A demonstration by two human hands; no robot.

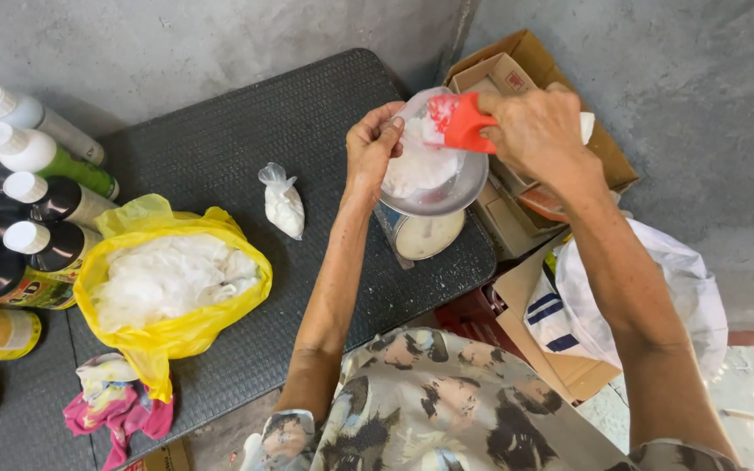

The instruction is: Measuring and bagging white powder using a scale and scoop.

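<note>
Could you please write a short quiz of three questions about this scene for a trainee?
1. True or false: the right hand holds a red scoop.
2. Where does the small tied bag of white powder lie? A) in the yellow bag B) on the dark table C) on the scale
3. What does the left hand hold open?

Key: 1 true; 2 B; 3 the clear bag over the scale.

both bare forearms reach up from the bottom of the frame toward the upper middle. the left hand (372,146) is bent at the wrist, fingers curled in a pinching grip. the right hand (536,131), back turned up, is closed in a grip, just right of the left.
</note>
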